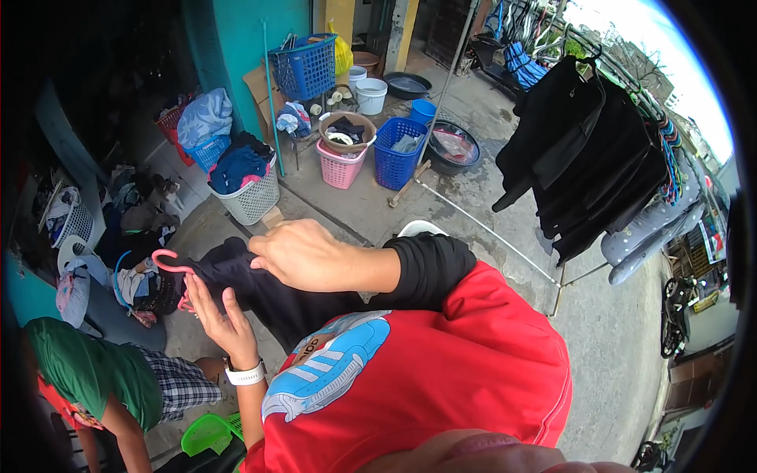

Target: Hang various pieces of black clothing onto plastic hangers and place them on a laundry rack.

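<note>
My left hand (222,322), with a white watch on the wrist, has its fingers stretched out against a pink plastic hanger (172,268). The hanger's hook points up and left past the fingertips; part of its frame is hidden behind the fingers, so I cannot tell how firmly it is held. My right hand (295,254) is closed on a dark garment (278,304), to the right of the hanger. The cloth hangs below the right forearm, close to my red shirt. Whether the hanger is inside the garment cannot be told.
A person in a green shirt (89,366) bends at lower left, near a green plastic basket (207,434). Laundry baskets, such as a grey one (251,201) and a blue one (393,168), stand ahead. Black clothes (597,154) hang from a rack at right; its metal base bar (488,230) crosses the floor.
</note>
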Demonstrator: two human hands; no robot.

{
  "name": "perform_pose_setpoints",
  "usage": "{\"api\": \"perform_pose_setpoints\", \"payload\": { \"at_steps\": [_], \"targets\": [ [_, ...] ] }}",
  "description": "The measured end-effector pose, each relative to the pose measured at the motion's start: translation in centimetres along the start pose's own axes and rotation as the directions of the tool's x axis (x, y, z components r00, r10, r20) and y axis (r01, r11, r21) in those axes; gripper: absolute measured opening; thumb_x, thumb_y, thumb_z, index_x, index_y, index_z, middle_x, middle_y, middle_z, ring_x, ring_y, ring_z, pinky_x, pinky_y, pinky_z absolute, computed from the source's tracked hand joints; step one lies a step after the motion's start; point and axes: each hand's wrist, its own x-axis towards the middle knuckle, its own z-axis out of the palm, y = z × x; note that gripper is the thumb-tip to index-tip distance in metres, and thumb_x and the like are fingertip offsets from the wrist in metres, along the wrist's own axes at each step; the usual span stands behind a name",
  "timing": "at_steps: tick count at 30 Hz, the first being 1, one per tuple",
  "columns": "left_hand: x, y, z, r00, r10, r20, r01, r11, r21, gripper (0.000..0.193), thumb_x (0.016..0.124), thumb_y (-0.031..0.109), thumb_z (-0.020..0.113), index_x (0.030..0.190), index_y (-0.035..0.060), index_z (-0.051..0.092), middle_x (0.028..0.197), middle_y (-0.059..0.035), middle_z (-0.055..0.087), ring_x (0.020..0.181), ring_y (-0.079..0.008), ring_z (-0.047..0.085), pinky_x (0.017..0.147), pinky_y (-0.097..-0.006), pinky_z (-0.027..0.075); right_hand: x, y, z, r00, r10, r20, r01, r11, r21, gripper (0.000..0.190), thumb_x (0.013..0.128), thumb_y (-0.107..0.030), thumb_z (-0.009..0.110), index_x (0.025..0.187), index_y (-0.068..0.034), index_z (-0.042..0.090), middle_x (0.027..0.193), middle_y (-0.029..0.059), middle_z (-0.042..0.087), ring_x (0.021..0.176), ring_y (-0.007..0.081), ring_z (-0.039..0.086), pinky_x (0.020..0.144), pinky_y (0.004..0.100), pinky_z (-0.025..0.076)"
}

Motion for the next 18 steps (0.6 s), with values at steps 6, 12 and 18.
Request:
{"api": "perform_pose_setpoints", "payload": {
  "at_steps": [6,12,18],
  "targets": [
    [-0.2,0.0,0.0,0.995,0.007,-0.104,-0.007,1.0,0.0,0.027,0.08,0.002,0.068,0.106,-0.002,0.063,0.122,-0.0173,0.054,0.105,-0.0313,0.055,0.092,-0.0416,0.041,-1.4,-0.1,0.5,0.998,0.052,0.035,-0.053,0.998,0.024,0.024,0.085,-0.023,0.059,0.078,-0.001,0.054,0.067,0.0171,0.06,0.069,0.0366,0.06,0.06,0.0455,0.045],
    [0.2,1.0,0.3,0.989,-0.13,-0.075,0.111,0.968,-0.224,0.011,0.086,0.001,0.06,0.095,-0.0016,0.055,0.09,-0.0076,0.052,0.08,-0.0156,0.049,0.073,-0.0259,0.04,-1.9,-0.2,0.6,0.997,0.072,-0.028,-0.071,0.997,0.035,0.022,0.085,-0.024,0.059,0.083,-0.002,0.055,0.069,0.0169,0.06,0.071,0.0368,0.06,0.061,0.0462,0.045],
    [-1.1,4.2,1.6,0.802,-0.219,0.556,0.596,0.357,-0.719,0.02,0.09,0.005,0.057,0.106,0.0019,0.044,0.087,0.0019,0.05,0.076,-0.0057,0.046,0.068,-0.0195,0.037,-2.5,0.7,-1.1,0.964,0.17,-0.203,-0.155,0.984,0.088,0.023,0.085,-0.025,0.06,0.09,-0.003,0.058,0.071,0.0165,0.06,0.072,0.0365,0.059,0.06,0.0444,0.045]
  ]
}}
